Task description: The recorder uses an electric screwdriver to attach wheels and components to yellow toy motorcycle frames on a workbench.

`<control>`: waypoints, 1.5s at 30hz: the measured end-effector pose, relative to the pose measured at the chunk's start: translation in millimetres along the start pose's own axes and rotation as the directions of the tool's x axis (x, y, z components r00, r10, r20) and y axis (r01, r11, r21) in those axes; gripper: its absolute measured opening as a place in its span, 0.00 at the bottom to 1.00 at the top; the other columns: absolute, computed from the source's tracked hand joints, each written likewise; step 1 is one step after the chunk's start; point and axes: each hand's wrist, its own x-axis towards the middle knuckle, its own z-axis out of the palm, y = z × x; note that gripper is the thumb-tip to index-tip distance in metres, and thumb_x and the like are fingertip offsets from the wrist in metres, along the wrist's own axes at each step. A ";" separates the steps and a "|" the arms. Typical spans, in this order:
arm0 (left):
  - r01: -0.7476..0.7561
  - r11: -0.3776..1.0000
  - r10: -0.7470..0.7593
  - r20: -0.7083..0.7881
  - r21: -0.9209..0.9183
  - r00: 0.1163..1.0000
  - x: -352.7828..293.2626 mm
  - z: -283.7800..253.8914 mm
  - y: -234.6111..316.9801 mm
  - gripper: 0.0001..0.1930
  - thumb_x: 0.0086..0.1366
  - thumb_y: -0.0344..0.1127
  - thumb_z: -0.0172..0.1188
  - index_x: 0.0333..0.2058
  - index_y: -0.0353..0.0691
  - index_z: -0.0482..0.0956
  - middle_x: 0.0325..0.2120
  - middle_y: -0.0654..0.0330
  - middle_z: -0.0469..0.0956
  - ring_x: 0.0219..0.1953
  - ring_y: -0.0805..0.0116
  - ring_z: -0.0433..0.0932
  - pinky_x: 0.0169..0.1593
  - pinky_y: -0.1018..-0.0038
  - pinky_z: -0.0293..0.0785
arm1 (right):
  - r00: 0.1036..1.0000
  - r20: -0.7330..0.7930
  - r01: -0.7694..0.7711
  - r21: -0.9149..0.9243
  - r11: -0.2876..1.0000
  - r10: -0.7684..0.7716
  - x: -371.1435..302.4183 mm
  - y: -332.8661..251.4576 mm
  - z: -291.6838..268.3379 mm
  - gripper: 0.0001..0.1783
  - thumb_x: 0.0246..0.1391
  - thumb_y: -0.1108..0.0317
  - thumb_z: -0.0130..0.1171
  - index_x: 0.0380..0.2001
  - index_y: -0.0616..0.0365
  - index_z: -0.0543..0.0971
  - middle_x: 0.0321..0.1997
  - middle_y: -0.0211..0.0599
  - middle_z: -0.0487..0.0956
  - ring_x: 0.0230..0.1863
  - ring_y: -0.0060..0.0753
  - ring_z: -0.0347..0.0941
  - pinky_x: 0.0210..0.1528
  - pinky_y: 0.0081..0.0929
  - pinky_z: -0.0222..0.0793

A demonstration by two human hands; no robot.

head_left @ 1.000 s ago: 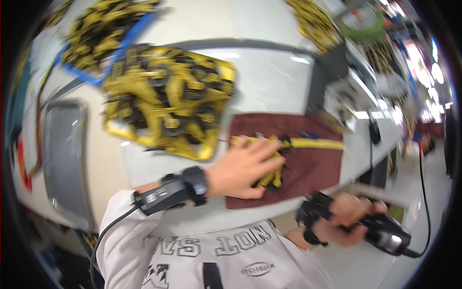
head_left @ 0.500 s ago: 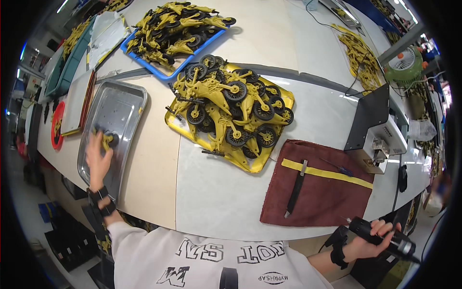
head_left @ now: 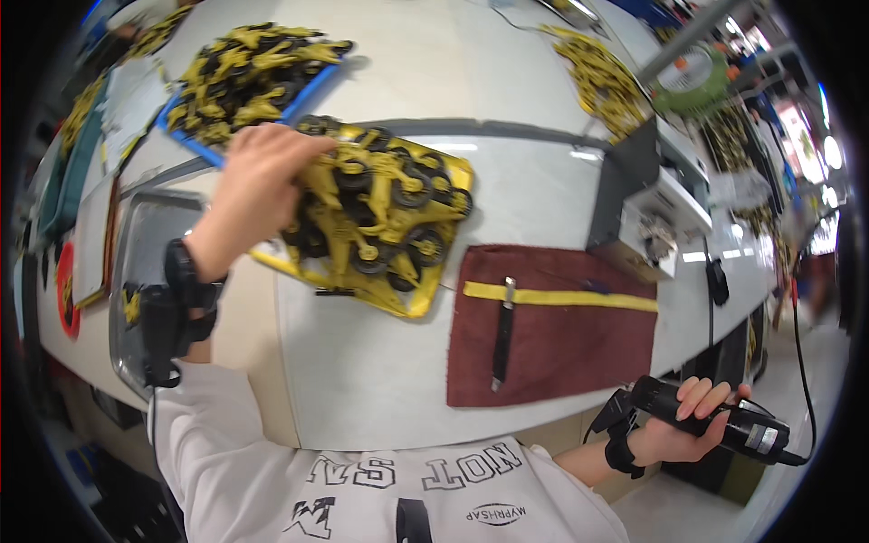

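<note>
My left hand [head_left: 258,185] reaches over the left side of a pile of yellow toy motorcycles with black wheels [head_left: 371,204]. Its fingers are bent and closed together on one of the toys; the thumb side is hidden. Beneath the pile is a yellow tray [head_left: 457,172]. Off the bench's front edge at the right, my right hand [head_left: 683,434] is wrapped round a black corded electric screwdriver [head_left: 665,398], its tip pointing left. In the metal tray [head_left: 167,204] at the left lies a yellow toy part [head_left: 132,308], partly hidden by my wrist straps.
A maroon cloth [head_left: 561,353] with a yellow strip bears a slim black tool [head_left: 502,335] and a small screwdriver [head_left: 596,287]. Behind it stands a grey-and-white machine [head_left: 647,213]. A blue tray [head_left: 312,90] with more toy motorcycles, yellow parts [head_left: 597,81] and a green fan [head_left: 692,77] are farther back.
My left hand has left the metal tray and moved right and away from me to the pile on the yellow tray. The right hand still holds the electric screwdriver. The whole view has shifted.
</note>
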 end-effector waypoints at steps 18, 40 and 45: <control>-0.277 0.820 0.453 0.272 -0.501 0.849 -12.1 113.0 188.3 0.37 0.49 0.59 0.59 0.56 0.49 0.64 0.61 0.49 0.54 0.64 0.50 0.50 0.60 0.43 0.41 | 0.976 -0.168 -0.147 -0.047 0.988 0.137 2.0 22.8 -36.4 0.20 0.55 0.68 0.46 0.50 0.60 0.59 0.20 0.31 0.62 0.17 0.26 0.58 0.29 0.27 0.59; -0.186 0.875 0.331 0.271 -0.447 0.904 -13.4 112.9 196.2 0.43 0.47 0.64 0.59 0.60 0.54 0.59 0.63 0.45 0.47 0.64 0.45 0.47 0.61 0.44 0.38 | 0.981 -0.006 0.189 -0.189 0.964 -0.194 112.2 74.5 14.6 0.20 0.46 0.73 0.54 0.44 0.63 0.65 0.14 0.33 0.66 0.12 0.27 0.62 0.19 0.26 0.63; -0.387 0.783 0.549 0.247 -0.487 0.799 -10.9 118.8 200.6 0.30 0.52 0.54 0.58 0.55 0.58 0.66 0.62 0.52 0.52 0.63 0.51 0.51 0.61 0.47 0.43 | 0.994 0.038 0.113 -0.317 0.942 -0.107 127.2 114.3 24.8 0.17 0.45 0.75 0.58 0.39 0.63 0.68 0.15 0.36 0.71 0.12 0.27 0.67 0.19 0.21 0.64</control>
